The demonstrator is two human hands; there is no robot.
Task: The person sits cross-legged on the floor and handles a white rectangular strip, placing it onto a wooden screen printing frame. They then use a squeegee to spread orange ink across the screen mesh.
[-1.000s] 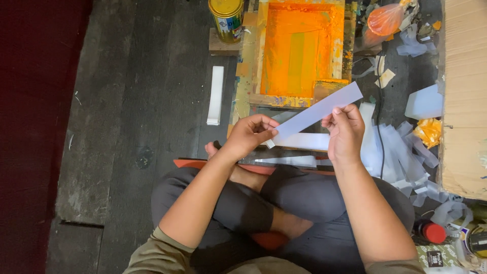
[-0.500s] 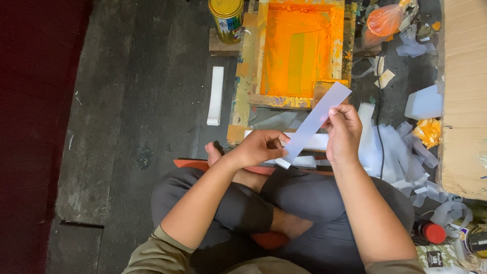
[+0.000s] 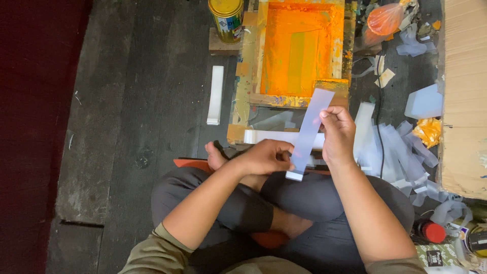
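Hands [image 3: 266, 157] [image 3: 337, 134] grip strip [image 3: 309, 129]; orange frame [image 3: 299, 48] beyond.

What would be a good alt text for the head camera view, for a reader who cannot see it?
A person sitting cross-legged on a dark floor holds a pale paper strip with both hands, left hand near its lower end, right hand at its middle. In front lies an orange-stained wooden frame, with a yellow can beside it.

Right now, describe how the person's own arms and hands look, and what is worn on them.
Both arms are bare from above the elbow down. The left hand and right hand wear no gloves, and no rings or watch show. Short olive-green sleeves cover the upper arms at the bottom edge of the head view.
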